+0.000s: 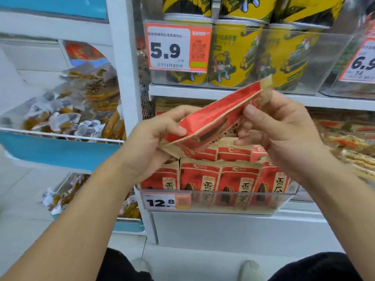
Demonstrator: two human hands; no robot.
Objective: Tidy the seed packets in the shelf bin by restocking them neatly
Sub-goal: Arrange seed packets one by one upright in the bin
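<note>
A red and tan seed packet point(215, 116) is held tilted in the air above the shelf bin, its top end pointing up to the right. My left hand point(154, 138) grips its lower left end, thumb on the red face. My right hand point(278, 128) pinches its upper right end. Below them, a clear shelf bin point(284, 196) holds several matching red seed packets point(219, 177) standing upright in rows, faces forward. A 12.8 price tag point(162, 202) sits on the bin's front left.
Yellow snack tubs point(233, 51) fill the shelf above behind a clear front with a 5.9 tag point(174, 47). A white shelf post point(125, 63) divides off blue bins of wrapped snacks point(67, 116) at left. Other packaged snacks point(349, 136) lie right of the seed bin.
</note>
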